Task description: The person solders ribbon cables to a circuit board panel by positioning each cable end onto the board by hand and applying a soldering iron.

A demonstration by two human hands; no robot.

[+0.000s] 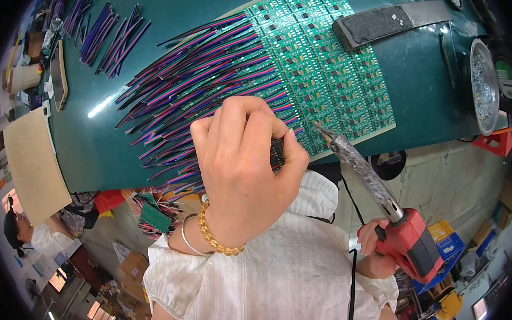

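Observation:
A panel of green circuit boards [331, 76] lies on the table, rows of small chips across it. Thin black, red, blue and green wires [196, 80] fan leftward from its left side. Over the wires' lower right part is my left hand [239, 153], fingers and thumb closed in a pinch. Its fingertips are partly hidden; something dark shows inside the curl of the thumb. My right hand [374, 246] grips the red and black handle of a soldering iron [372, 182]. The iron's tip points at the panel's lower edge, right of my left hand.
A dark block on a metal strip [387, 24] overlaps the panel's upper right. At the far right stands a metal bowl [484, 86] of silvery bits. Loose wire bundles [102, 33] and a phone [59, 74] lie left. A black cord [351, 295] hangs down my front.

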